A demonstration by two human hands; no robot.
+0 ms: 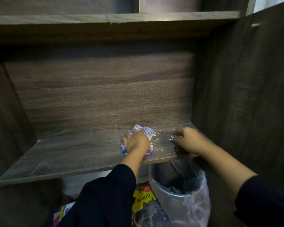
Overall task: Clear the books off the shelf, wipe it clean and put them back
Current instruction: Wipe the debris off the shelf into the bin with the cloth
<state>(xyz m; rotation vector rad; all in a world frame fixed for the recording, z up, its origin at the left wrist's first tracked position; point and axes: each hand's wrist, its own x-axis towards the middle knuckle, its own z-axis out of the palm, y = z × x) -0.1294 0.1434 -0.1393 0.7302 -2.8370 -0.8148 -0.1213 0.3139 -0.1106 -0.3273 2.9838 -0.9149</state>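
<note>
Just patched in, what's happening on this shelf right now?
The person's left hand grips a bunched blue-and-white cloth on the bare wooden shelf, beside a scatter of white crumbs. The right hand rests on the shelf's right end, fingers loose. A bin lined with a clear bag stands below the shelf edge, and books lie on the floor, not yet returned.

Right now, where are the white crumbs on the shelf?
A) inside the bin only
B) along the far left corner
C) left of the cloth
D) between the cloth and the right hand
D: the white crumbs lie scattered on the shelf between the checked cloth under the left hand and the right hand.
</note>
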